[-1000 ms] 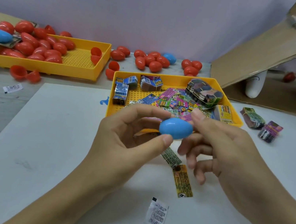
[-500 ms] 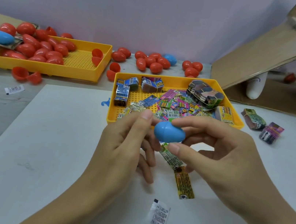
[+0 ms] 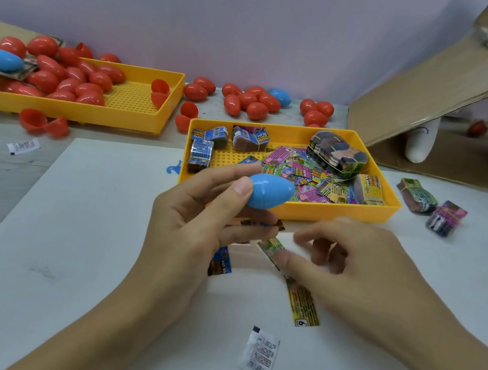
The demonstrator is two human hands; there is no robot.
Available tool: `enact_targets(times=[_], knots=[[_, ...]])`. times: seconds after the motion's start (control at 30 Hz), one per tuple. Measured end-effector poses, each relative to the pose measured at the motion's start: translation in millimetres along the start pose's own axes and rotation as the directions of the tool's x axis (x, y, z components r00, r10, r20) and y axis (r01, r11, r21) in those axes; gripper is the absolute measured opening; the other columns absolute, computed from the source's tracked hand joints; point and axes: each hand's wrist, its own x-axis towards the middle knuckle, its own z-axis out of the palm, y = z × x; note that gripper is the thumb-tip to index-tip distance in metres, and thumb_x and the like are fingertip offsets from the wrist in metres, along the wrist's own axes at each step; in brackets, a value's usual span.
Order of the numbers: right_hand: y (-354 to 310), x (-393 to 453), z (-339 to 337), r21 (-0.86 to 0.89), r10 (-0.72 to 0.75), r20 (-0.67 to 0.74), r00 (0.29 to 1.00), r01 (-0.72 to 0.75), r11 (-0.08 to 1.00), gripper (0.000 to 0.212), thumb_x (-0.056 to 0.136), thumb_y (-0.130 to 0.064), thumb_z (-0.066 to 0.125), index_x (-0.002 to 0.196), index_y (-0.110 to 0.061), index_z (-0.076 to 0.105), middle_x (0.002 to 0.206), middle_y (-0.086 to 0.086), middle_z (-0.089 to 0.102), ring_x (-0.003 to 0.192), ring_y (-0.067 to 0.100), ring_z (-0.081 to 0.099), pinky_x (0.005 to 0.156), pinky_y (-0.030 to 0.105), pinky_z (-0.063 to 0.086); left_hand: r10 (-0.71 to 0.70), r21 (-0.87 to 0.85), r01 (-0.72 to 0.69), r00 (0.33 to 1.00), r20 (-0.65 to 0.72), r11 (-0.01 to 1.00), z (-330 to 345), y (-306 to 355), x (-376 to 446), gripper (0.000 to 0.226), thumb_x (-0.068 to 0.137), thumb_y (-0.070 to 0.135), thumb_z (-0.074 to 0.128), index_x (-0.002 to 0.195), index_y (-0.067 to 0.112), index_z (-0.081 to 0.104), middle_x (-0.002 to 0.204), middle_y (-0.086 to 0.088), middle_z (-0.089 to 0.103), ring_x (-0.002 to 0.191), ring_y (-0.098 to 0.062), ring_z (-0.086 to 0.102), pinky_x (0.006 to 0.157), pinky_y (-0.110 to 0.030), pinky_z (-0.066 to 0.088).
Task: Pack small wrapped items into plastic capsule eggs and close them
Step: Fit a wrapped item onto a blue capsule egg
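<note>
My left hand [image 3: 198, 225] holds a closed blue capsule egg [image 3: 270, 192] between thumb and fingers, just in front of the near yellow tray [image 3: 343, 214]. That tray carries many small colourful wrapped packets [image 3: 304, 175] and bundled stacks. My right hand [image 3: 346, 273] hovers low over the white sheet, blurred, fingers loosely curled above a green wrapped strip [image 3: 272, 249]; whether it touches the strip is unclear. A yellow wrapped strip [image 3: 302, 304] and a small white sachet [image 3: 260, 353] lie on the sheet. Another small blue-and-orange packet [image 3: 219, 265] shows beside my left palm.
A second yellow tray [image 3: 138, 118] at the back left carries several red eggs [image 3: 72, 76] and a blue one [image 3: 1, 60]. More red eggs [image 3: 249, 100] line the wall. A cardboard flap [image 3: 439, 97] leans at the right, with two bundles [image 3: 429, 206] near it.
The blue egg has passed from my right hand's fingers into my left hand alone. My right hand has let go and dropped toward the strips on the sheet.
</note>
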Motion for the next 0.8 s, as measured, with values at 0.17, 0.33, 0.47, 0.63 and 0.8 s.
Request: enact_targets(times=[0.17, 0.33, 0.47, 0.63, 0.8], knots=[[-2.0, 1.0, -0.2, -0.008, -0.046, 0.007, 0.999, 0.046, 0.999, 0.012, 0.077, -0.046, 0.074, 0.086, -0.037, 0.076, 0.083, -0.013, 0.059, 0.079, 0.006, 0.054, 0.075, 0.041, 0.049, 0.002, -0.003, -0.002, 1.000, -0.002, 1.000, 4.5, 1.5, -0.7, 0.025, 0.091, 0.032, 0.056, 0.102, 0.023, 0.077, 0.099, -0.008, 0.076, 0.085, -0.035, 0.075, 0.073, -0.033, 0.061], [-2.0, 0.3, -0.4, 0.169, -0.067, -0.033, 0.997, 0.071, 0.983, 0.011, 0.076, -0.024, 0.079, 0.070, -0.031, 0.073, 0.077, -0.010, 0.064, 0.079, 0.005, 0.060, 0.066, 0.018, 0.045, 0.052, 0.036, -0.051, 0.998, -0.021, 0.998, 6.9, 1.4, -1.3, 0.029, 0.090, 0.043, 0.051, 0.089, 0.024, 0.073, 0.090, -0.006, 0.073, 0.083, -0.032, 0.075, 0.070, -0.035, 0.061], [-5.6, 2.2, -5.8, 0.582, -0.061, -0.013, 0.998, 0.057, 0.811, 0.014, 0.074, -0.014, 0.083, 0.079, -0.023, 0.073, 0.076, -0.003, 0.073, 0.070, 0.006, 0.067, 0.052, 0.017, 0.047, 0.091, 0.042, -0.090, 0.996, -0.016, 0.995, 4.4, 0.6, -1.4, 0.025, 0.090, 0.031, 0.058, 0.094, 0.007, 0.063, 0.100, -0.008, 0.073, 0.092, -0.031, 0.074, 0.069, -0.033, 0.061], [-9.8, 1.8, -10.6, 0.788, -0.026, -0.043, 0.999, 0.049, 0.613, 0.045, 0.059, -0.022, 0.078, 0.102, -0.019, 0.068, 0.072, 0.006, 0.072, 0.062, 0.010, 0.065, 0.047, 0.017, 0.043, 0.039, -0.063, -0.041, 0.999, -0.038, 0.997, -1.3, 2.5, 1.1, 0.032, 0.083, 0.007, 0.038, 0.076, 0.016, 0.068, 0.083, -0.010, 0.070, 0.073, -0.026, 0.071, 0.055, -0.031, 0.056], [-12.7, 1.4, -10.8, 0.816, -0.023, -0.054, 0.998, 0.058, 0.575, 0.054, 0.057, -0.015, 0.079, 0.109, -0.017, 0.065, 0.067, 0.003, 0.069, 0.058, 0.008, 0.065, 0.049, 0.011, 0.044, -0.107, 0.067, 0.102, 0.991, 0.076, 0.993, 2.4, 3.1, -4.9, 0.031, 0.086, 0.034, 0.052, 0.071, 0.014, 0.072, 0.071, -0.009, 0.061, 0.062, -0.023, 0.060, 0.044, -0.031, 0.046]])
